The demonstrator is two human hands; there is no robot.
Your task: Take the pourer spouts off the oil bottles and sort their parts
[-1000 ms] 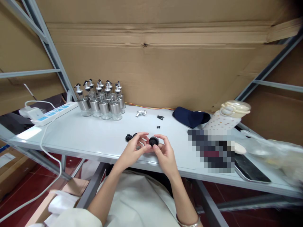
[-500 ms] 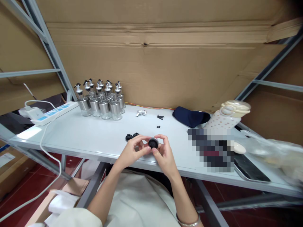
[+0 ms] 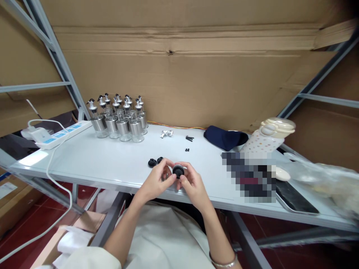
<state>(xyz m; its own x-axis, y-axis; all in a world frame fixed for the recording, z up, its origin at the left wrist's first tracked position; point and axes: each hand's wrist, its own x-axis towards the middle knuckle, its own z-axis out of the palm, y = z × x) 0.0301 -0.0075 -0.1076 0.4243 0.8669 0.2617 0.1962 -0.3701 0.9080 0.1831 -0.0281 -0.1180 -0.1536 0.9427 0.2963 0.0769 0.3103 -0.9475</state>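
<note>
My left hand and my right hand meet over the front of the white table. Between their fingertips they pinch a small round cap, black in the middle with a silver rim. The fingers of both hands curl round it. Just left of the hands, two small black round parts lie on the table. Further back lie a small silver spout piece and several tiny black plugs.
A cluster of glass dispenser bottles with steel bands stands at the back left. A white power strip with cable lies at the left edge. A navy cloth, a dotted cream bottle, a dark tray and clear plastic bags occupy the right.
Both hands have drawn closer together and shifted slightly left, and the cap has turned between the fingers. Nothing on the table has moved.
</note>
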